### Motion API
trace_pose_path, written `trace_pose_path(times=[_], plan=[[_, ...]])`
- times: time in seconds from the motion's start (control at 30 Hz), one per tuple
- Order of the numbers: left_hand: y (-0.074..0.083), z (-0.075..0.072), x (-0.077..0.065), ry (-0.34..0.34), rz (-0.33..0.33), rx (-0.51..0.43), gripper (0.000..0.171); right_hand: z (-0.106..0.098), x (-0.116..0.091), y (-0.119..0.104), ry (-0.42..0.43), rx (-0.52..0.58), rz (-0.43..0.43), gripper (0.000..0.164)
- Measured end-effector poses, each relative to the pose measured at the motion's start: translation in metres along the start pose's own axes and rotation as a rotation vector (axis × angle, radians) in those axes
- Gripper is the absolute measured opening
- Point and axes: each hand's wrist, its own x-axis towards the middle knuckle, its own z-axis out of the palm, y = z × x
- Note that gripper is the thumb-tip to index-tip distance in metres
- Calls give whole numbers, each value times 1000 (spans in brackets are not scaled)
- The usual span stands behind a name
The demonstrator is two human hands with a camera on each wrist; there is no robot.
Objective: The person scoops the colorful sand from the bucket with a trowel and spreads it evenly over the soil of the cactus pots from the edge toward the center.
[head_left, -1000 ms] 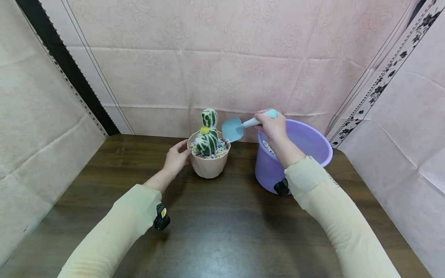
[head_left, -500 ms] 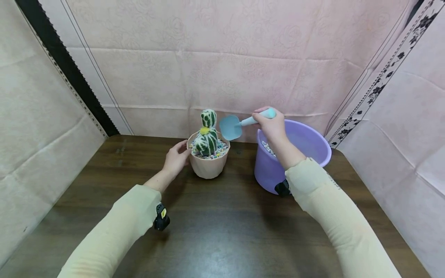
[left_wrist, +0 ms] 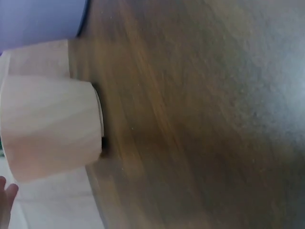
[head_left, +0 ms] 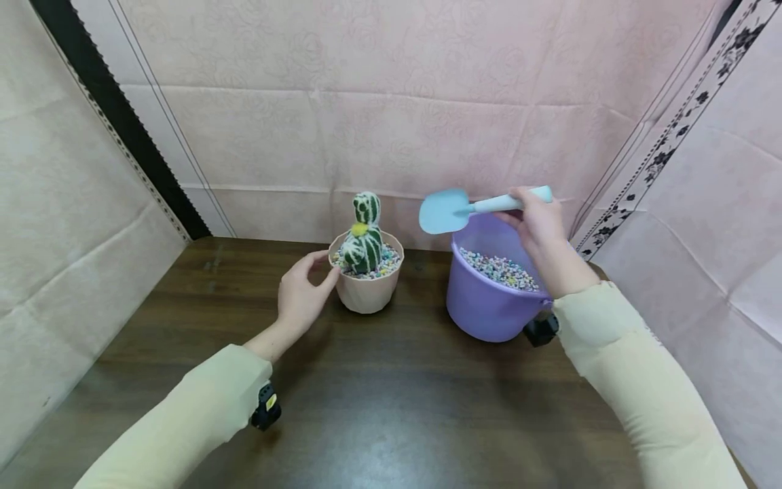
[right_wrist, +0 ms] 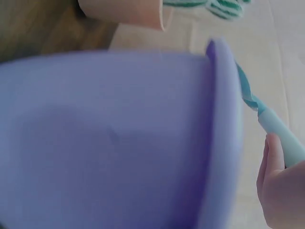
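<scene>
A cactus (head_left: 363,248) with white-striped green stems and a yellow flower stands in a beige pot (head_left: 366,295), with pastel pebbles round its base. My left hand (head_left: 299,295) is beside the pot's left side, thumb and fingers spread apart. In the left wrist view, the fingertips (left_wrist: 10,192) show a small gap from the pot. My right hand (head_left: 540,221) grips the handle of a light blue trowel (head_left: 444,210). Its blade looks bare and hangs above the left rim of a purple bucket (head_left: 485,309), which contains pastel pebbles (head_left: 501,269).
Pot and bucket stand near the back edge of a dark wooden table (head_left: 366,407), with a gap between them. Pale patterned cloth (head_left: 379,122) hangs behind and at both sides.
My right hand has moved right with the trowel, from beside the cactus to over the bucket. The left hand has loosened from the pot and drawn back slightly.
</scene>
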Motion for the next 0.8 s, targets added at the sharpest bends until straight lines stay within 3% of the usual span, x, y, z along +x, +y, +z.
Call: trace_pose_path(times=[0.1,0.17,0.27,0.33,0.5,0.67,0.8], plan=[[11,3,-5,1,108,-23,31,-15,0,-16,29,60,4,16],[19,7,-8,7,146,-58,30,-25,0,-25,43,83,2,18],[32,9,-12,38,126,-134,28,-39,1,-36,63,115,1,16],[37,10,-13,68,80,-171,28,-48,2,-40,71,134,-3,17],[40,13,-17,79,4,-176,27,-66,5,-47,95,160,-6,19],[45,21,-21,16,71,-222,27,-79,7,-51,113,157,38,22],[50,34,-20,-40,108,-225,25,-84,9,-50,125,90,47,27]])
